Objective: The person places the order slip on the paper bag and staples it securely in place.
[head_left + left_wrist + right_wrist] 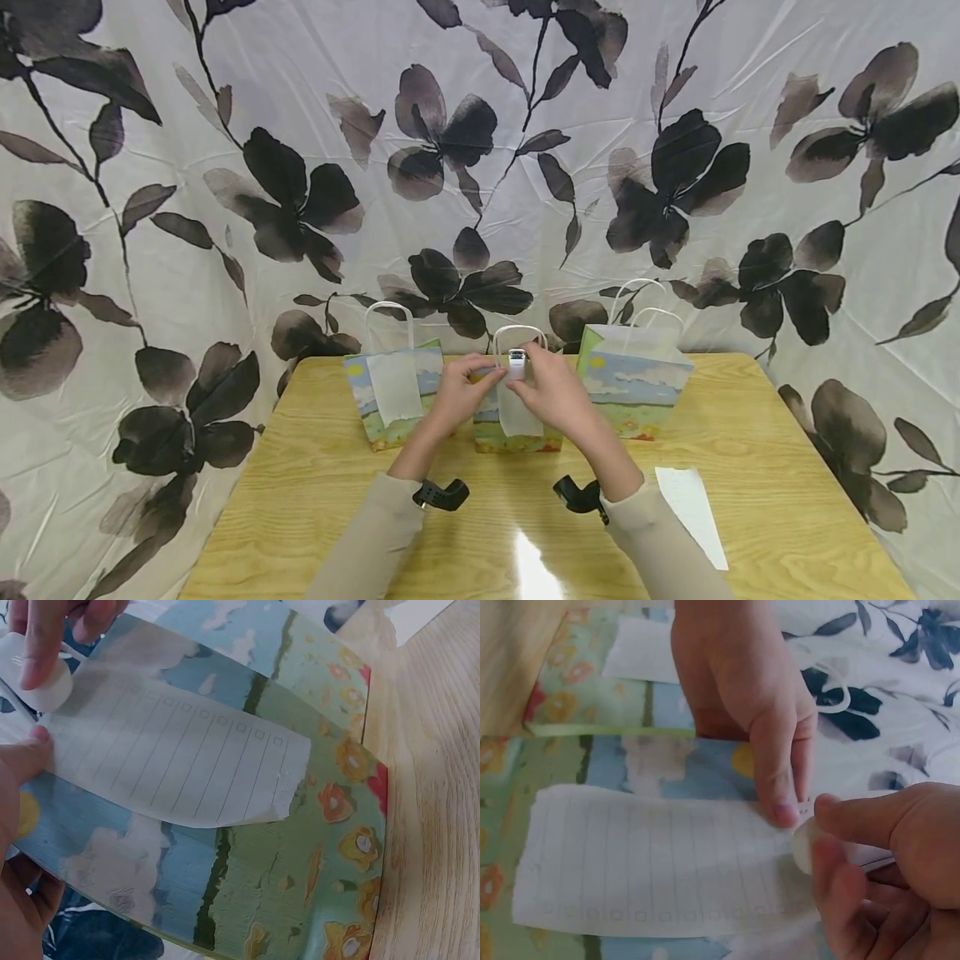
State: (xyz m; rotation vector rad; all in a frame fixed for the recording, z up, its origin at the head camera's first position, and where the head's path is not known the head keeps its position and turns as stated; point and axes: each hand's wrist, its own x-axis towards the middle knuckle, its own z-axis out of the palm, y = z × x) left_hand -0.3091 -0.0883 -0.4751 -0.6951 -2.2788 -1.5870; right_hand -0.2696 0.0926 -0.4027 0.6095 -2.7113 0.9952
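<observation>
Over the middle paper bag (517, 446), printed with sky and flowers, both hands meet at its top rim. My left hand (461, 387) pinches that rim together with a lined paper slip (187, 754), thumb in front and fingers behind the bag. The slip hangs down the bag's front, with a torn lower edge. My right hand (558, 396) holds a small white stapler (517, 364), rounded and with a silvery end, at the slip's top. Fingers cover part of the stapler in both wrist views. A white handle (517, 329) rises behind the hands.
A similar bag (362, 404) with a white slip (395, 387) on its front stands to the left. Another bag (637, 387) stands at right, its handles up. A loose white slip (692, 512) lies on the wooden table (787, 517) near my right forearm. Floral cloth (480, 225) hangs behind.
</observation>
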